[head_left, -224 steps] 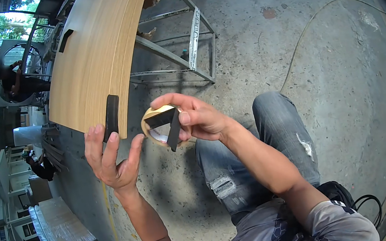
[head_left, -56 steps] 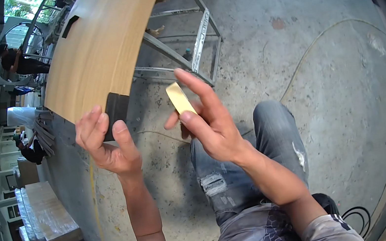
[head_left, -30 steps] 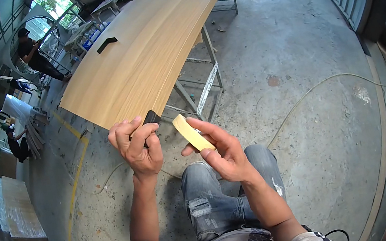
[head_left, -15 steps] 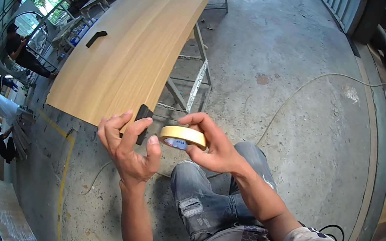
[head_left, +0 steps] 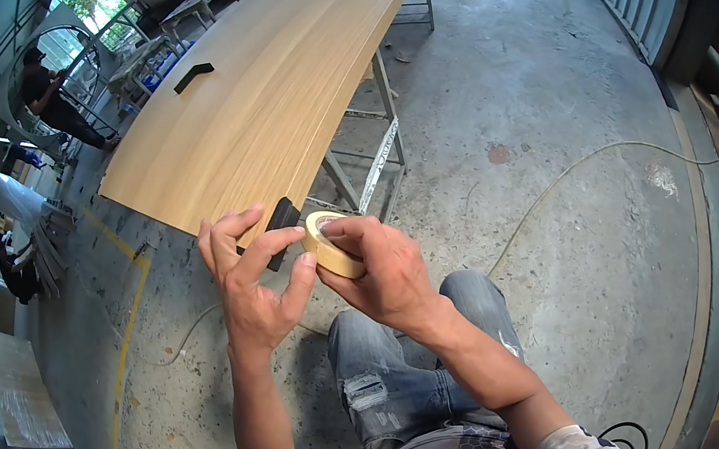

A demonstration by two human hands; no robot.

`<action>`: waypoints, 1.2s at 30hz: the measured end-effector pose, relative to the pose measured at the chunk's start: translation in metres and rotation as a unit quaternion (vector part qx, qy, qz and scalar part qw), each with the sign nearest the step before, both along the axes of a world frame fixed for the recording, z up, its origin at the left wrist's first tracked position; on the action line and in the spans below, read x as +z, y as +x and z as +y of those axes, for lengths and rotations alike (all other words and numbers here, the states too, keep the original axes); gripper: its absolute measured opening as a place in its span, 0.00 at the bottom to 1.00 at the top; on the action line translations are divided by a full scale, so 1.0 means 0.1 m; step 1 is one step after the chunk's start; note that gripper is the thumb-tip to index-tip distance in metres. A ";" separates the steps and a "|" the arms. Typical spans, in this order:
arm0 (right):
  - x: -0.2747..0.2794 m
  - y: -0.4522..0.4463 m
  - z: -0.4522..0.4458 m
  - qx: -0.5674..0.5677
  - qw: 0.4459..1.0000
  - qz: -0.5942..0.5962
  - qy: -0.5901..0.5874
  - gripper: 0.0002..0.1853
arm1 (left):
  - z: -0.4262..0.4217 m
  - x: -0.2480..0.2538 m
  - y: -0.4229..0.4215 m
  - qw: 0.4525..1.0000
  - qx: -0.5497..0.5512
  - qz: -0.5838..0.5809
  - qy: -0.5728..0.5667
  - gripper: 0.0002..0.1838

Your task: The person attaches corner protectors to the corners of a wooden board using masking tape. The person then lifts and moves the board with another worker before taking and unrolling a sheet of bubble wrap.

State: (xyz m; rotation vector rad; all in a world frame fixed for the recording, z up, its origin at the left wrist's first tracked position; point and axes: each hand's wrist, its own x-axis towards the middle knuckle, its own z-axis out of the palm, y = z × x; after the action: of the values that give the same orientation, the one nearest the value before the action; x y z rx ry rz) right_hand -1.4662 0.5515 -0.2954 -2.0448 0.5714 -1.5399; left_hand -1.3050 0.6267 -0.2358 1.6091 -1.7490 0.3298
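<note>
My right hand [head_left: 389, 266] grips a roll of yellowish masking tape [head_left: 339, 260], its fingers reaching into the hole. My left hand [head_left: 257, 282] has its thumb and index fingertips at the left edge of the roll, pinching it there; whether a loose tape end is between them is too small to tell. Behind the left fingers, a black corner protector [head_left: 285, 217] sits at the near corner of a long wood-grain board [head_left: 269, 117]. The left hand partly hides this protector. Another black corner piece [head_left: 193, 76] lies farther back on the board.
A metal trestle [head_left: 388, 118] supports the board. A cable [head_left: 548, 180] runs across the concrete floor [head_left: 589, 265]. Wrapped stacked panels [head_left: 26, 386] stand at the left. One person [head_left: 52, 98] stands at the back left, another [head_left: 15, 267] is lower left.
My right hand has turned the roll more upright and moved its fingers into the hole. My left thumb and index finger have come together at the roll's edge.
</note>
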 end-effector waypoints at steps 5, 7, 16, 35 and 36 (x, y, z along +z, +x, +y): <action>0.17 0.01 -0.07 -0.037 0.993 0.047 -0.098 0.18 | 0.01 0.02 0.00 1.000 0.002 0.005 0.001 0.16; 0.21 0.00 -0.08 -0.046 0.991 0.062 -0.111 0.16 | 0.00 0.03 0.00 1.000 -0.002 0.011 -0.004 0.15; 0.20 0.05 -0.12 -0.085 0.981 0.097 -0.144 0.14 | -0.10 -0.07 -0.05 0.996 0.036 -0.027 -0.079 0.08; 0.26 0.03 -0.09 -0.048 0.990 0.126 -0.045 0.15 | -0.19 -0.24 -0.06 0.986 0.078 -0.088 -0.121 0.07; 0.28 -0.01 -0.05 -0.019 0.992 0.125 -0.018 0.17 | -0.18 -0.23 -0.06 0.987 0.076 -0.084 -0.118 0.07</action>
State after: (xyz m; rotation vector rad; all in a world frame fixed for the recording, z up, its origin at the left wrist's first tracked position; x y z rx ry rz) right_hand -1.4670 0.5461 -0.2670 -2.2848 0.6835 -1.3311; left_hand -1.3114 0.6084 -0.2591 1.5812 -1.6421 0.7368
